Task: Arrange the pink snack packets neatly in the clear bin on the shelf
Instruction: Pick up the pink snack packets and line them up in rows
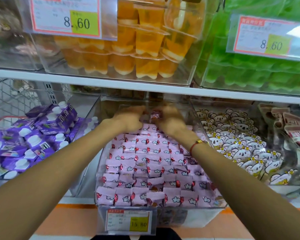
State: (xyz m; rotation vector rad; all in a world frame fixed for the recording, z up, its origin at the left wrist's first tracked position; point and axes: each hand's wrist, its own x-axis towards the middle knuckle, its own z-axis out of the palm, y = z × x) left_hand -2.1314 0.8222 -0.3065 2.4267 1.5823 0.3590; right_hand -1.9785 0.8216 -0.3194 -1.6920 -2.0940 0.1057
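Reaching deep into the clear bin (200, 118) on the shelf (93, 82), both hands meet at its far end, above the back rows of pink snack packets (145, 163). The left hand (128, 118) has its fingers curled downward near the bin's back wall; motion blur hides whether it holds a packet, so I cannot tell its grip. The right hand (170, 120) is just beside it, fingers bent around a small dark-red and pink packet (155, 116) raised between the two hands, though blur softens the details. A red cord bracelet with a gold clasp (196, 143) circles the right wrist.

Pink packets fill the bin from front wall to back, lying in fairly even overlapping rows, each printed with a white cloud shape and a red mark. A price tag holder (127, 221) hangs from the bin's front edge.

To the left of the bin sits a pile of purple cartons with white caps (29, 141). To the right, another clear bin holds packets printed with white cartoon figures and yellow flowers (235, 141). On the shelf above, a bin of orange jelly cups (137, 49) stands over the pink packets, with green packets (249, 73) in the bin at the upper right corner, each bin carrying a price tag (66, 16).
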